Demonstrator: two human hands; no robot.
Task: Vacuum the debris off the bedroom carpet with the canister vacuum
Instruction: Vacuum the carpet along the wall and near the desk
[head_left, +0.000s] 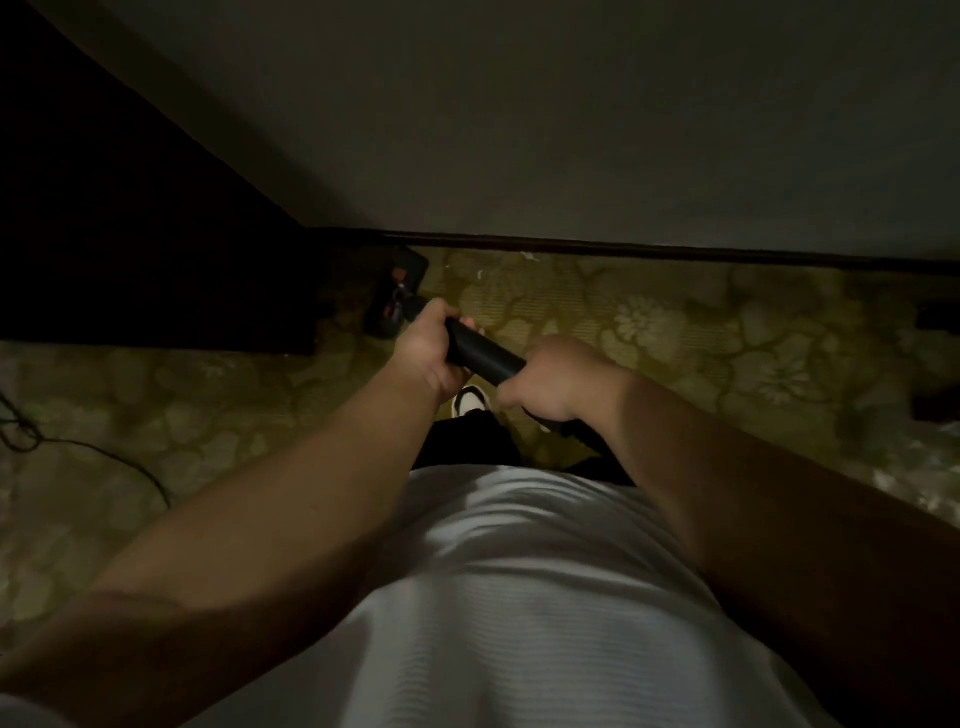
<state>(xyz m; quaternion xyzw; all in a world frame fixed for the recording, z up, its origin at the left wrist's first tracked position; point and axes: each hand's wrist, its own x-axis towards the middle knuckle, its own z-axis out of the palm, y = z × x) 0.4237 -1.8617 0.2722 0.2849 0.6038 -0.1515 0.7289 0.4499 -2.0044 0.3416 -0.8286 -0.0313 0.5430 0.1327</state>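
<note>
Dim view looking down past a person's white shirt (519, 571) at the bottom of the frame, with both forearms reaching toward the centre. The left hand (427, 349) is clenched around the black vacuum wand (480, 353). Just below and right of it, the right hand (558, 387) is wrapped around the wand's upper end. A white shoe (469, 400) shows between the arms. The wand slants up and left to a floor head (397, 293) on the green floral carpet (701, 332), close to dark furniture (130, 234) in the upper left. A few pale specks of debris (525, 255) lie along the baseboard (675, 253) below a plain wall (571, 130). A thin cord (104, 452) loops at the left edge. The head could knock the furniture or baseboard, and a backward step could snag the cord. The canister is out of frame. Shadow blurs the head, so whether it touches the furniture cannot be told.
</note>
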